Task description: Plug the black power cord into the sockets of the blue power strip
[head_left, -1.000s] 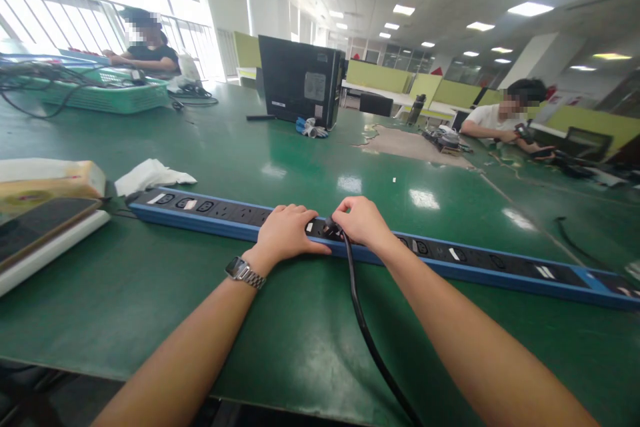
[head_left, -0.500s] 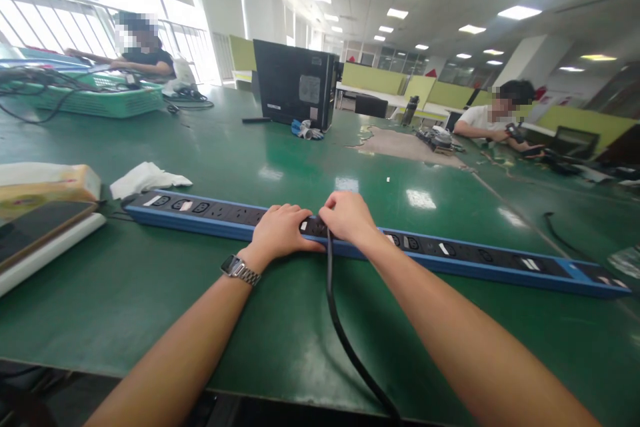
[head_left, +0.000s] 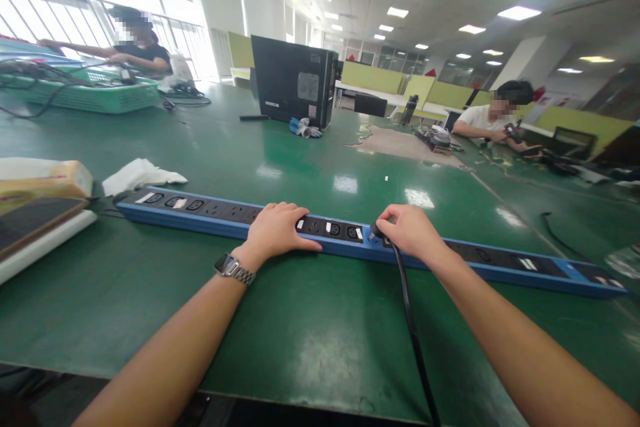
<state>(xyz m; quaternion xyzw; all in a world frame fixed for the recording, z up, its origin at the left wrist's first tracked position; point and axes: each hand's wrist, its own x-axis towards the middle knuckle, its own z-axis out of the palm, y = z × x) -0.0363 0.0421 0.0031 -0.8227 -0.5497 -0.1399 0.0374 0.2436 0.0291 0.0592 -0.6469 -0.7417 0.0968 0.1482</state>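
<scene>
Across the green worktop [head_left: 310, 327], from beside a crumpled white tissue [head_left: 143, 175] at the left, runs a blue-and-black power strip [head_left: 345, 248], face up, its long axis crossing left to right with the right end slightly nearer. Left of its middle, the left hand [head_left: 275, 232] is clamped on the strip, thumb along the near side. Further right, the right hand [head_left: 410, 230] has its fingertips pinched together on a black plug [head_left: 375, 231], which slants down and leftward at the strip's top; whether they touch is unclear. Its cable [head_left: 408, 310] trails nearward. The step in hand looks like positioning the plug; the next move seems to call for a steady strip and careful alignment
</scene>
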